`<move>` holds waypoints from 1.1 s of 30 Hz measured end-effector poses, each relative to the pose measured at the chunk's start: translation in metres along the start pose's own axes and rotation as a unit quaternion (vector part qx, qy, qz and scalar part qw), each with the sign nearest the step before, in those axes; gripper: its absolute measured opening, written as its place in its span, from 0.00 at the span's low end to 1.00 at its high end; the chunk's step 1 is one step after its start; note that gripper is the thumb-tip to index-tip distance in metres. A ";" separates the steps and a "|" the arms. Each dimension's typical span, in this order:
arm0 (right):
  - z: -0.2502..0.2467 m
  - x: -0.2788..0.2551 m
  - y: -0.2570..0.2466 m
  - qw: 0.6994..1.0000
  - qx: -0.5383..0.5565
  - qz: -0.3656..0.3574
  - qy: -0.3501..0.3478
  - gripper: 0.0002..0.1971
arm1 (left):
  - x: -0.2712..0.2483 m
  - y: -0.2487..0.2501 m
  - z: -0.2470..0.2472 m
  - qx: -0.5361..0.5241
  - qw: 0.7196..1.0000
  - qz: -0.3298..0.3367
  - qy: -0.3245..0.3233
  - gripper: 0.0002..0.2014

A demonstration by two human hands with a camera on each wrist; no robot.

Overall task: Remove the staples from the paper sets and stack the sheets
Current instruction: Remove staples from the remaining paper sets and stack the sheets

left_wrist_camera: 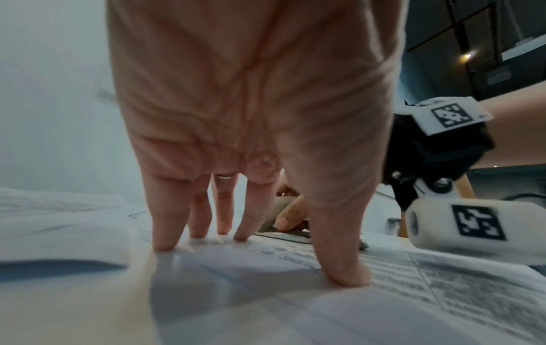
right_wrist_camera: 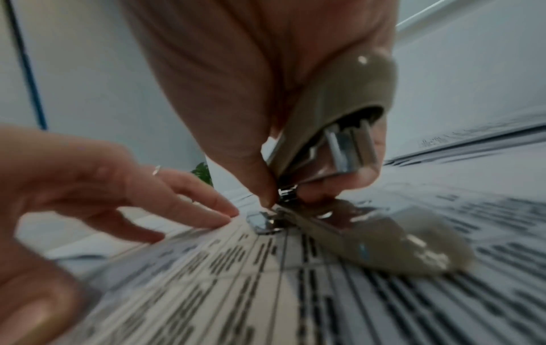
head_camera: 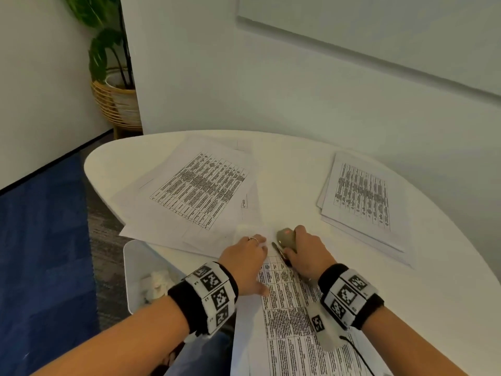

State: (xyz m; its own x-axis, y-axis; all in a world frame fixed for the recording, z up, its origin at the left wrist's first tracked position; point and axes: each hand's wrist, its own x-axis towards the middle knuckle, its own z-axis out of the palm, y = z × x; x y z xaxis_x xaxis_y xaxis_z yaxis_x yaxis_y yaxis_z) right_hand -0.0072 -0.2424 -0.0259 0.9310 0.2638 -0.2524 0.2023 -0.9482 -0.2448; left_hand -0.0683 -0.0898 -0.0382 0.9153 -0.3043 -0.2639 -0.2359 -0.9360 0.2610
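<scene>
Nothing can be read: the printed tables on the near sheet [head_camera: 287, 308] and both far stacks are blurred, and the wristbands [head_camera: 214, 291] carry only square coded patterns.

Right hand [right_wrist_camera: 251, 98] grips a beige staple remover [right_wrist_camera: 334, 130], its metal tip [right_wrist_camera: 263, 221] touching the printed sheet [right_wrist_camera: 266, 291]. To the left, the left hand [right_wrist_camera: 97, 186] has fingertips [right_wrist_camera: 227, 216] pressing the paper just beside that tip.
</scene>
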 end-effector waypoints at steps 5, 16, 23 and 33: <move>0.008 -0.006 0.001 0.999 -0.033 -0.009 0.017 0.17 | 0.000 0.002 -0.001 0.000 1.000 -0.007 -0.002 0.42; 0.008 -0.005 -0.010 0.994 -0.102 -0.039 0.016 0.15 | 0.001 0.003 0.000 0.020 0.999 -0.023 -0.018 0.44; 0.013 -0.002 -0.022 0.999 -0.035 0.035 0.015 0.16 | 0.002 0.001 0.001 0.017 1.000 -0.023 -0.010 0.42; 0.010 0.013 -0.026 0.999 -0.047 0.020 0.004 0.17 | 0.003 0.001 0.000 0.015 0.999 -0.037 0.003 0.40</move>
State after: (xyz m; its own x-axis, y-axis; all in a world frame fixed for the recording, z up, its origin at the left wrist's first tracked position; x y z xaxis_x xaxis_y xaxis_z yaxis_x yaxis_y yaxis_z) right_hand -0.0037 -0.2125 -0.0324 0.9411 0.2240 -0.2532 0.1918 -0.9705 -0.1458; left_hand -0.0654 -0.0914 -0.0388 0.9326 -0.2323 -0.2762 -0.1767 -0.9612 0.2120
